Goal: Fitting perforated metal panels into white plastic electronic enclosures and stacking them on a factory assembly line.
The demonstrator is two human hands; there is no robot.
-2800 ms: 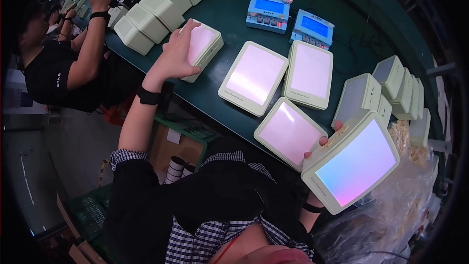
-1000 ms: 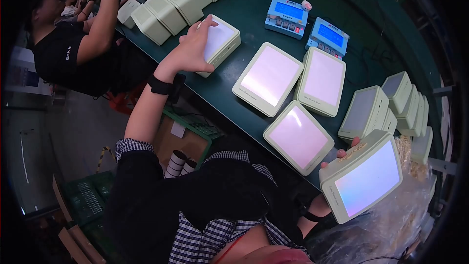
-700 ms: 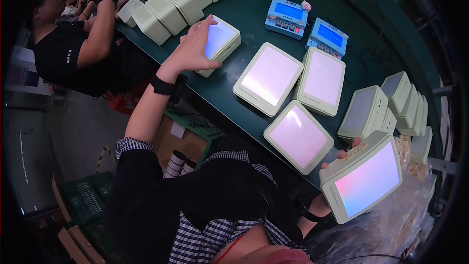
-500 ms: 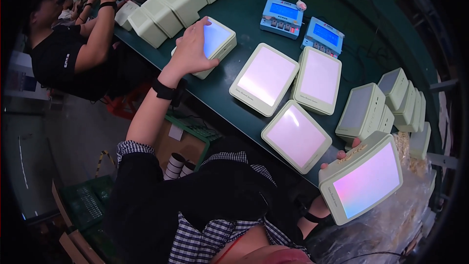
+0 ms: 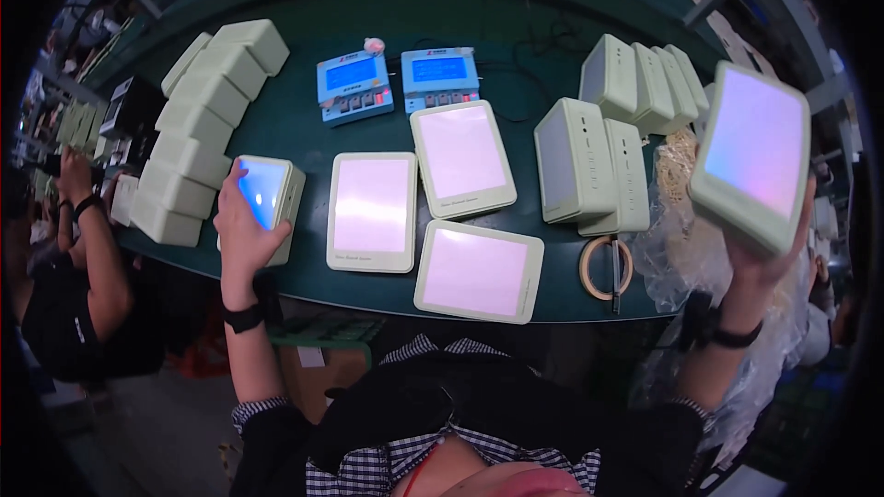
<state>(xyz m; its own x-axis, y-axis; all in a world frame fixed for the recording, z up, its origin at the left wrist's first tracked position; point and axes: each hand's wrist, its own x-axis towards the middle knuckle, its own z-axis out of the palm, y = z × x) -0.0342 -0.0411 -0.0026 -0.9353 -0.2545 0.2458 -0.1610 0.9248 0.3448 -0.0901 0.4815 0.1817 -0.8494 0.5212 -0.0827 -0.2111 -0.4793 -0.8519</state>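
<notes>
Right hand (image 5: 778,253) holds up a cream, rounded plastic box with a glowing blue-pink panel (image 5: 750,161); left hand (image 5: 244,235) spreads wide over a cream plastic box with a blue-lit panel (image 5: 286,207).
Under the left hand's box lies a dark green tabletop (image 5: 285,120); the right hand grips from below and behind, its fingers mostly hidden. A full palm low on the box should keep it steady and its glowing face unsmudged; light contact near the edges would best suit the left hand. Just right of the left hand, three cream, round-cornered boxes with pale pink panels (image 5: 373,212) each bear thin dark script along one border; beyond, two blue instruments with blue screens (image 5: 354,87) carry print too small to read surely. Left of the right hand lies a tan ring of tape (image 5: 587,287).
</notes>
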